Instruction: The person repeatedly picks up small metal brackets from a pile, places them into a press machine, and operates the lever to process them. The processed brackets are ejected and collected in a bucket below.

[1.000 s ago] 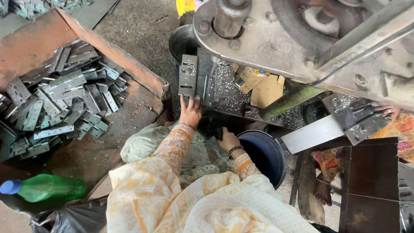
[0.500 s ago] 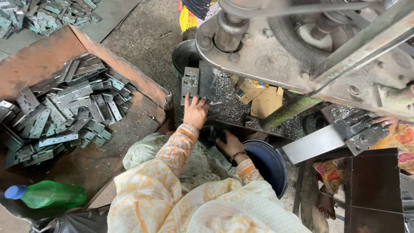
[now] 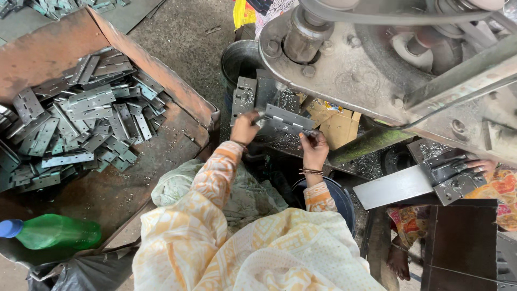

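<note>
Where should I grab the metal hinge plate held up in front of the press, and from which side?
By its two short ends, one from each side. The hinge plate lies roughly level with its long edge across the view, so the ends stick out free. The left hand already pinches the left end and the right hand the right end from below, leaving the flat middle clear.
</note>
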